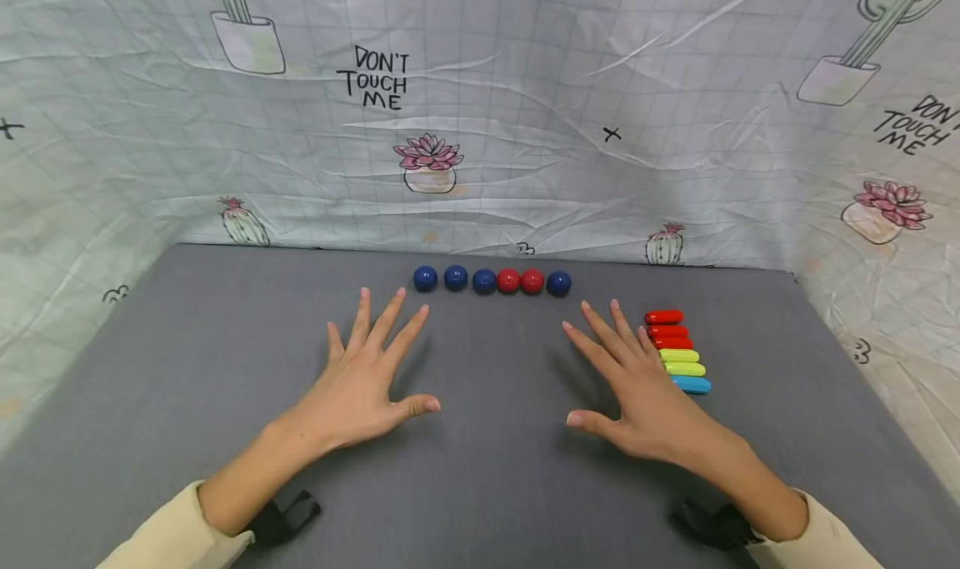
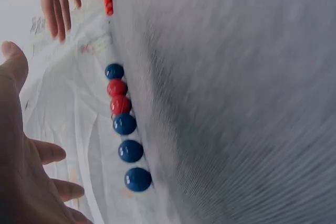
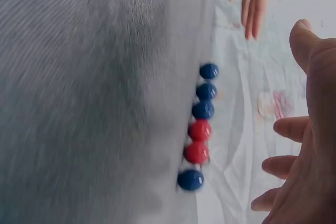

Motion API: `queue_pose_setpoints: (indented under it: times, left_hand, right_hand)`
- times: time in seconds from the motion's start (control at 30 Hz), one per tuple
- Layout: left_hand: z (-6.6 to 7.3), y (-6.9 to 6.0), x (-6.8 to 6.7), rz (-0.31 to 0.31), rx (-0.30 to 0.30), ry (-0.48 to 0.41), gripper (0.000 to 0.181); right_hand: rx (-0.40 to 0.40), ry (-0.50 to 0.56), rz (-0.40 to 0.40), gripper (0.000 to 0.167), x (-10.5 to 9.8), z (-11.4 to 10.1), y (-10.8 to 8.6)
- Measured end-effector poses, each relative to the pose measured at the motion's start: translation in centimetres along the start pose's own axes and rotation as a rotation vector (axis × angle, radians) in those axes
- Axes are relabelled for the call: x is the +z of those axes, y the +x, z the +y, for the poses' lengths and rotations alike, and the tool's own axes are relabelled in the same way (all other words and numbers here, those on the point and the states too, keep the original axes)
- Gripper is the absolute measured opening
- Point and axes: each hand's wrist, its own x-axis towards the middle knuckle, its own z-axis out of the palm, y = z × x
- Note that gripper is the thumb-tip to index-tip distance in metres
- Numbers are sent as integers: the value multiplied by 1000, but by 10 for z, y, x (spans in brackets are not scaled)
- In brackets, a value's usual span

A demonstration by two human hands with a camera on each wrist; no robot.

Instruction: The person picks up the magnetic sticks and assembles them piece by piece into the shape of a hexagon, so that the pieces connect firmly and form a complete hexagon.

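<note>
My left hand [image 1: 352, 390] hovers over the grey table with its fingers spread, holding nothing. On the other side my right hand [image 1: 648, 398] is likewise spread and bare. Beyond the fingertips, a row of balls lines the back of the table: several blue balls [image 1: 455, 277] and two red balls [image 1: 508, 281] side by side. The same row shows in the left wrist view, with a blue ball [image 2: 137, 179] nearest. Just right of my right hand lies a column of short sticks: red sticks [image 1: 664, 316], yellow sticks [image 1: 684, 369] and a blue stick [image 1: 692, 385], partly hidden by that hand.
A white cloth [image 1: 525, 169] printed with cacti and lettering hangs behind the table and along its sides. The grey table top [image 1: 495, 469] spreads between and in front of the hands. A black strap [image 1: 281, 519] is at the left wrist, another strap [image 1: 712, 523] at the right.
</note>
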Motion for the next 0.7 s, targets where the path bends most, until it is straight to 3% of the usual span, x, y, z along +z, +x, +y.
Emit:
queue_pose_setpoints:
  times: [0.17,0.27,0.43,0.6,0.7]
  left_hand:
    - [-15,15,-5,25,-50,-41,98]
    - [-26,25,-5,62,-85,-111,95]
    - [-44,43,1,123,-134,-282,86]
    - [-54,62,5,149,-145,-357,79]
    - [-59,70,7,146,-179,-410,75]
  right_hand:
    - [2,87,84,87,-13,18,-18]
    - [-5,133,128,83,-20,29,-29]
    - [-18,134,213,73,-29,51,-45]
    - [-9,116,294,55,-33,78,-59]
    - [15,130,300,50,-30,93,-64]
